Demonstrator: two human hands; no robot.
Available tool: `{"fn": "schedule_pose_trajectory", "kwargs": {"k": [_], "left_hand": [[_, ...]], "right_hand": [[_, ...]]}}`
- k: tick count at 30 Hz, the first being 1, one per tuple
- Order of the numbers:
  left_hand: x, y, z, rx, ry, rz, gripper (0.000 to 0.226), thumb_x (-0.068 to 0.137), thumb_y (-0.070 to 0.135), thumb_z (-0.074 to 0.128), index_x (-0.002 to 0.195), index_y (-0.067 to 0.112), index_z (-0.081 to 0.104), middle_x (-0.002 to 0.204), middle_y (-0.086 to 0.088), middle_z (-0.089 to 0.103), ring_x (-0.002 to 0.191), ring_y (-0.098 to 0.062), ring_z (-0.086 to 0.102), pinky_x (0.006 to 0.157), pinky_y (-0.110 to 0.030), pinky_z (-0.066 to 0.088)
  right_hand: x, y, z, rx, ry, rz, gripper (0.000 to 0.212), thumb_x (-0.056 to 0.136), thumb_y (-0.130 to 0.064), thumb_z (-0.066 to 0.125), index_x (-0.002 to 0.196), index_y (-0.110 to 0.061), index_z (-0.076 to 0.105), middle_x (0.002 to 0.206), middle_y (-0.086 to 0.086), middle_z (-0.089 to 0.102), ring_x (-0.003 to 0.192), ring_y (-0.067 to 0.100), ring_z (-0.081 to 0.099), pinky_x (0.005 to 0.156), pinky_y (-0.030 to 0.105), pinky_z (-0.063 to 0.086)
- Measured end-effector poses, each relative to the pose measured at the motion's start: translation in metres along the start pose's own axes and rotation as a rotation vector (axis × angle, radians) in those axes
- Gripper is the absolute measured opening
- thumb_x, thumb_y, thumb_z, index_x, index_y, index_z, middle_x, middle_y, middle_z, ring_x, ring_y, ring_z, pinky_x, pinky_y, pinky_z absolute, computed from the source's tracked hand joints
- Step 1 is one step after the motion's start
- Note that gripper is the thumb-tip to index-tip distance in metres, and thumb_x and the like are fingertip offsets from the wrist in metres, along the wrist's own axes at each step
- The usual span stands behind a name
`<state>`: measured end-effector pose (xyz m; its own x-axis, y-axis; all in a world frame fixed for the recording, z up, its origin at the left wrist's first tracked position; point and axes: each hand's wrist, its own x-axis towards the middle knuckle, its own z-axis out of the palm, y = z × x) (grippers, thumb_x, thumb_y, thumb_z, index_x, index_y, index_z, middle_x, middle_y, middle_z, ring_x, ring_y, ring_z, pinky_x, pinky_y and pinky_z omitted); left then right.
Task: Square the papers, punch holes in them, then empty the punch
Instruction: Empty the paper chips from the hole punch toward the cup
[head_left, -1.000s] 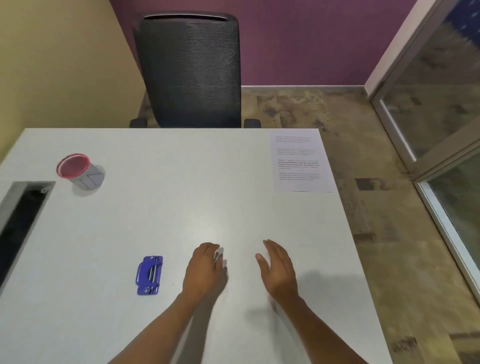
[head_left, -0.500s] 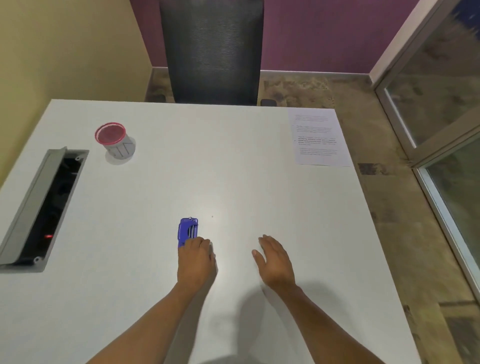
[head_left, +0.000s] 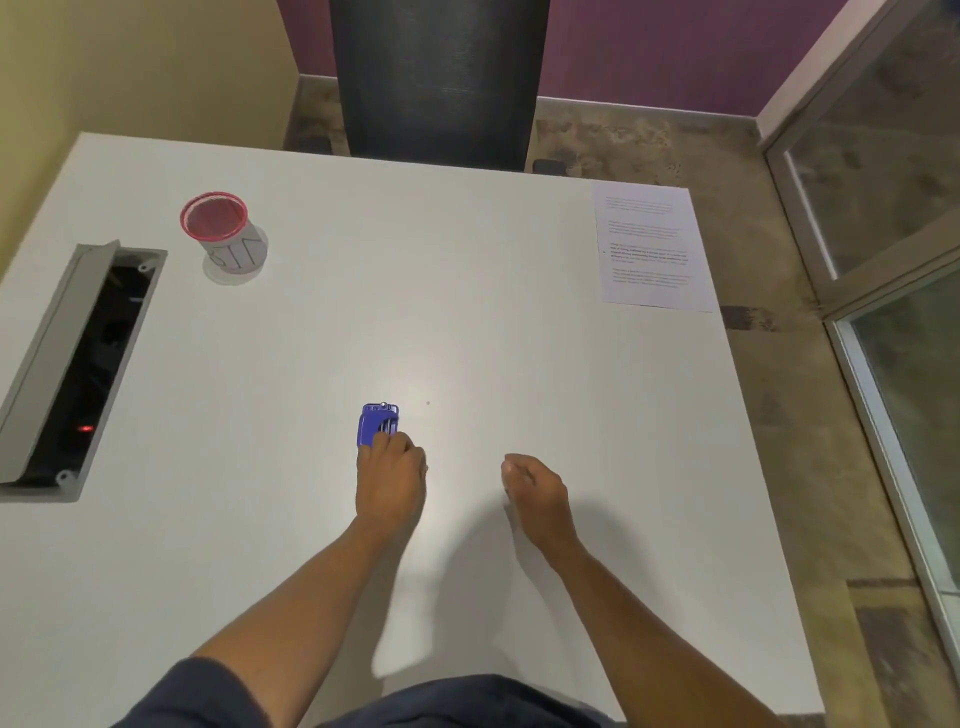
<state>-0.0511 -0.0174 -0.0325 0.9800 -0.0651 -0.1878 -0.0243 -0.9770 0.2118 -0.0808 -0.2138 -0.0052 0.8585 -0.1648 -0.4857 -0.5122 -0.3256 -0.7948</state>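
Small blue metal hole punch (head_left: 378, 425) mid-counter, left hand (head_left: 390, 478) over its near end, fingers (head_left: 387, 442) curled on it; firm grip or mere touch, cannot tell. Likely rigid, compact, fairly heavy, best pinched across the sides. White printed papers (head_left: 649, 249) at far right corner: light, floppy, slippery. Right hand (head_left: 537, 496) loosely curled, empty. Red-rimmed mesh cup (head_left: 221, 231) far left looks empty.

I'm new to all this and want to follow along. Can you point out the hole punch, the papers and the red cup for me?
hole punch (head_left: 378, 423), head view, on its blue top, beyond the fingers.
papers (head_left: 649, 249), head view, middle of the printed sheet.
red cup (head_left: 214, 215), head view, inside its red-rimmed mouth.
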Motion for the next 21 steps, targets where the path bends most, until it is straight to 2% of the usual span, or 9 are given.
{"fn": "schedule_pose_trajectory", "kwargs": {"k": [2,6,8,11,13,17,19,21], "left_hand": [[0.002,0.002,0.0,-0.001,0.002,-0.022,0.014,0.083,0.007,0.064,0.075,0.012,0.074,0.085,-0.004,0.068,0.085,-0.032,0.054,0.07,-0.037,0.033],[0.005,0.005,-0.003,0.046,-0.03,-0.01,0.016,0.074,-0.002,0.066,0.066,0.011,0.072,0.076,-0.005,0.067,0.078,-0.032,0.054,0.064,-0.039,0.037],[0.005,0.006,-0.003,0.065,-0.028,0.007,0.016,0.071,-0.004,0.069,0.062,0.009,0.07,0.071,-0.006,0.066,0.073,-0.032,0.055,0.06,-0.038,0.035],[0.005,0.008,-0.003,0.113,-0.025,0.044,0.015,0.065,-0.007,0.072,0.06,0.007,0.068,0.07,-0.006,0.066,0.069,-0.031,0.056,0.058,-0.039,0.038],[0.005,0.01,-0.004,0.158,-0.021,0.077,0.017,0.059,-0.009,0.073,0.058,0.007,0.066,0.066,-0.007,0.064,0.064,-0.03,0.055,0.056,-0.039,0.038],[0.007,0.012,-0.007,0.218,-0.002,0.127,0.024,0.049,-0.014,0.071,0.055,0.006,0.059,0.058,-0.008,0.056,0.055,-0.029,0.051,0.052,-0.036,0.035],[0.008,0.011,-0.007,0.223,0.004,0.123,0.023,0.052,-0.012,0.07,0.055,0.006,0.056,0.057,-0.008,0.054,0.054,-0.029,0.05,0.053,-0.035,0.035],[0.007,0.012,-0.007,0.184,-0.002,0.086,0.02,0.064,-0.007,0.068,0.057,0.007,0.055,0.059,-0.008,0.054,0.056,-0.029,0.049,0.055,-0.036,0.035]], "right_hand": [[0.003,-0.002,-0.002,0.008,-0.007,0.01,0.041,0.095,-0.022,0.053,0.056,-0.029,0.04,0.059,-0.015,0.039,0.059,0.006,0.036,0.061,0.024,0.032],[0.008,0.0,-0.005,0.063,-0.055,0.026,0.038,0.095,-0.028,0.053,0.067,-0.011,0.034,0.069,0.003,0.032,0.066,0.016,0.03,0.063,0.032,0.029],[0.01,0.001,-0.005,0.151,-0.077,0.061,0.033,0.093,-0.027,0.055,0.068,-0.012,0.04,0.071,0.005,0.035,0.068,0.017,0.033,0.066,0.033,0.031],[0.011,0.005,-0.004,0.293,-0.081,0.132,0.024,0.092,-0.025,0.06,0.08,-0.004,0.063,0.077,0.0,0.053,0.072,0.014,0.047,0.07,0.031,0.043],[0.011,0.007,-0.004,0.344,-0.084,0.148,0.02,0.093,-0.024,0.06,0.087,-0.007,0.069,0.082,-0.003,0.06,0.075,0.01,0.052,0.073,0.026,0.047],[0.008,0.007,-0.007,0.385,-0.115,0.145,0.023,0.096,-0.029,0.057,0.074,-0.021,0.062,0.076,-0.008,0.055,0.071,0.008,0.05,0.07,0.023,0.044],[0.007,0.006,-0.009,0.395,-0.122,0.155,0.031,0.097,-0.033,0.055,0.067,-0.027,0.059,0.069,-0.012,0.053,0.065,0.003,0.05,0.066,0.02,0.041],[0.008,0.004,-0.011,0.436,-0.13,0.174,0.038,0.097,-0.037,0.054,0.06,-0.029,0.057,0.063,-0.013,0.05,0.059,0.002,0.047,0.063,0.019,0.038]]}}
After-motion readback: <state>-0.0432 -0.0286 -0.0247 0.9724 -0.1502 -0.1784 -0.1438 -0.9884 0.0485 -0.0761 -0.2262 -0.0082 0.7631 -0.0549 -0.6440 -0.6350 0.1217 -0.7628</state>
